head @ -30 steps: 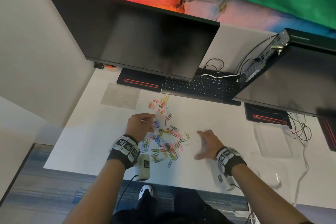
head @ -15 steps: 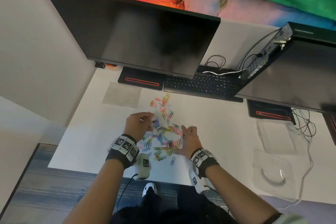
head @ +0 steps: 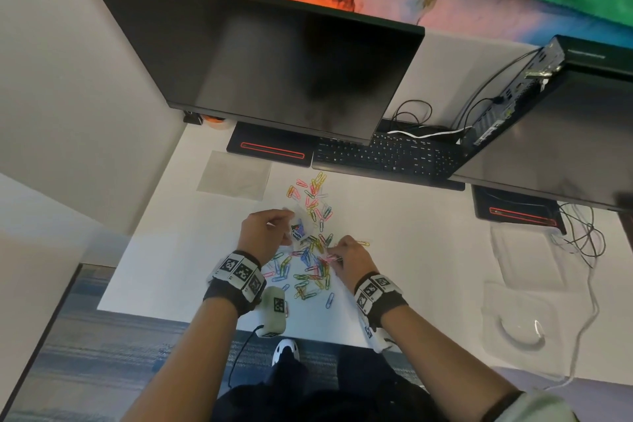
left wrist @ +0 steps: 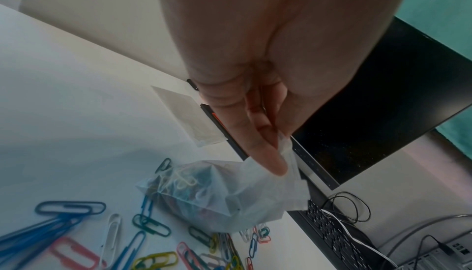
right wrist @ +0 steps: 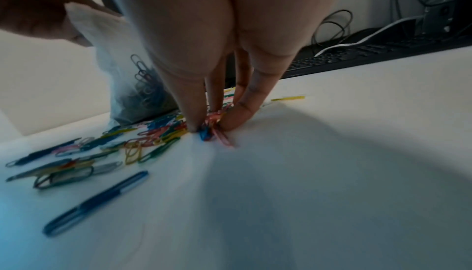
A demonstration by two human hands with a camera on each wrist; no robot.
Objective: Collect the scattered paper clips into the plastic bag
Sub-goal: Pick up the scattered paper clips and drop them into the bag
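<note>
Many coloured paper clips point(head: 310, 267) lie scattered on the white desk point(head: 428, 250), a further group point(head: 313, 190) nearer the keyboard. My left hand point(head: 265, 231) pinches the rim of a small clear plastic bag point(head: 300, 228) point(left wrist: 217, 197) that holds several clips and rests among the pile. My right hand point(head: 346, 255) is down on the pile's right side, its thumb and fingers point(right wrist: 194, 117) pinching a bunch of clips point(right wrist: 212, 131) against the desk. The bag point(right wrist: 122, 68) stands just left of those fingers.
A black keyboard point(head: 387, 158) and a large monitor point(head: 274, 55) stand behind the clips, a second monitor point(head: 565, 134) at right. A flat clear bag point(head: 234, 175) lies at back left. Clear plastic packaging point(head: 520, 315) and cables point(head: 582, 236) lie at right. The desk's front edge is close.
My right hand swept left from the open desk into the clip pile and closed its fingers on a bunch. My left hand kept holding the bag in place.
</note>
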